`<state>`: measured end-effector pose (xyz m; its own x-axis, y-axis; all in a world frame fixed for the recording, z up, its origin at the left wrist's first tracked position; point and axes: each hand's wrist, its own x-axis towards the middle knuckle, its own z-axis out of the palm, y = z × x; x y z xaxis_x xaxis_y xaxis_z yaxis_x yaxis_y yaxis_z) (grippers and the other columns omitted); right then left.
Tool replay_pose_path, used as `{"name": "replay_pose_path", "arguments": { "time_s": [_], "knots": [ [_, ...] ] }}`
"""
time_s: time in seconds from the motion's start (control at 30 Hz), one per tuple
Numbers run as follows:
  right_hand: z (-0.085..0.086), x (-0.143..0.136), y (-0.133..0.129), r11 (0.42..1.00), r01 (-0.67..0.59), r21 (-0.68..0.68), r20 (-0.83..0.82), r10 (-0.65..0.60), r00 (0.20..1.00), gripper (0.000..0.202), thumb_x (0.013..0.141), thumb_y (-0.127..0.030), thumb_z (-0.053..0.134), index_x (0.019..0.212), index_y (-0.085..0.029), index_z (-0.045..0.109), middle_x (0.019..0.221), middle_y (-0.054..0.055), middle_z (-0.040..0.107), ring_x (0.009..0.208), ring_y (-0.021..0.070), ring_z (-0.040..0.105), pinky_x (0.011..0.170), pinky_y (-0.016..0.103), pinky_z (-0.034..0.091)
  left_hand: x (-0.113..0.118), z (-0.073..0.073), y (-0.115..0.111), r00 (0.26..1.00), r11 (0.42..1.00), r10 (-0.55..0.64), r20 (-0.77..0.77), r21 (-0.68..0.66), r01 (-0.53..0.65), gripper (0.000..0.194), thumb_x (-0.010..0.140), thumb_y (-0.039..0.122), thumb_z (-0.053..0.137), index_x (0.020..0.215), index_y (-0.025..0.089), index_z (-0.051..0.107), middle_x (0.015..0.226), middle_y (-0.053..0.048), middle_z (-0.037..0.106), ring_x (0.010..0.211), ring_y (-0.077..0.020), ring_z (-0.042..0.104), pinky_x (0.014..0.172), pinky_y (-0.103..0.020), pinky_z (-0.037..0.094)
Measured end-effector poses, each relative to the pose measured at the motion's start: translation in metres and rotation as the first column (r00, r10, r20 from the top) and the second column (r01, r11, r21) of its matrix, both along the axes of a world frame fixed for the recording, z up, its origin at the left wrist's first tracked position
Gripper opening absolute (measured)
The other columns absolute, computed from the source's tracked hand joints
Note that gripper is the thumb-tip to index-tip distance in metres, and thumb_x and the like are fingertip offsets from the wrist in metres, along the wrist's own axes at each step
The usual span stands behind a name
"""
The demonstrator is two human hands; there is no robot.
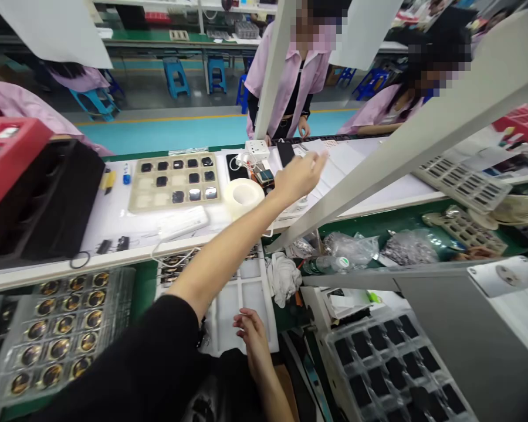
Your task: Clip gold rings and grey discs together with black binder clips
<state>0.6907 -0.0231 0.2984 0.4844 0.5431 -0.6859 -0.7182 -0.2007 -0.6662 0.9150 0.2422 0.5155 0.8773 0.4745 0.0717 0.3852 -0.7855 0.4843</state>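
My left hand (301,174) is stretched out over the raised white shelf (356,186), near a dark phone (286,153). Its fingers are smeared by motion, so any held item cannot be made out. Lower down, my right hand (251,333) has loosely bent fingers apart and nothing in them, over a white divided tray (269,313). A roll of pale tape (243,198) lies beside my left forearm. To its left is a beige tray (152,196) of small dark square parts. A white socket block (257,148) and cables sit behind the tape.
A slanted white post (356,170) crosses right of my left hand. Clear trays of round lenses (66,325) stand lower left, and a tray of black pieces (378,363) lower right. Black and red bins (15,158) are at left. A person in pink (281,76) stands across the bench.
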Motion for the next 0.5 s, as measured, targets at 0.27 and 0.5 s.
{"name": "replay_pose_path", "arguments": {
  "time_s": [0.27, 0.5],
  "knots": [
    [-0.018, -0.009, -0.003, 0.994, -0.104, 0.016, -0.051, 0.105, 0.993, 0.037, 0.072, -0.047, 0.078, 0.096, -0.021, 0.068, 0.09, 0.006, 0.072, 0.085, 0.0231, 0.067, 0.069, 0.029, 0.045, -0.254, -0.083, 0.025, 0.917, 0.934, 0.211, 0.339, 0.205, -0.291, 0.019, 0.098, 0.036, 0.048, 0.105, 0.019, 0.054, 0.107, -0.013, 0.064, 0.107, -0.0252, 0.057, 0.096, -0.042, 0.044],
    [-0.013, -0.034, 0.006, 0.976, -0.213, 0.055, -0.05, 0.215, 0.975, 0.033, 0.071, -0.044, 0.077, 0.093, -0.02, 0.069, 0.086, 0.007, 0.073, 0.082, 0.0235, 0.067, 0.067, 0.029, 0.043, -0.331, -0.105, 0.086, 0.933, 0.953, 0.293, -0.209, 0.142, -0.268, 0.074, 0.09, 0.052, 0.06, 0.15, 0.017, 0.035, 0.147, -0.022, 0.045, 0.133, -0.0388, 0.04, 0.108, -0.053, 0.029]
  ]
}}
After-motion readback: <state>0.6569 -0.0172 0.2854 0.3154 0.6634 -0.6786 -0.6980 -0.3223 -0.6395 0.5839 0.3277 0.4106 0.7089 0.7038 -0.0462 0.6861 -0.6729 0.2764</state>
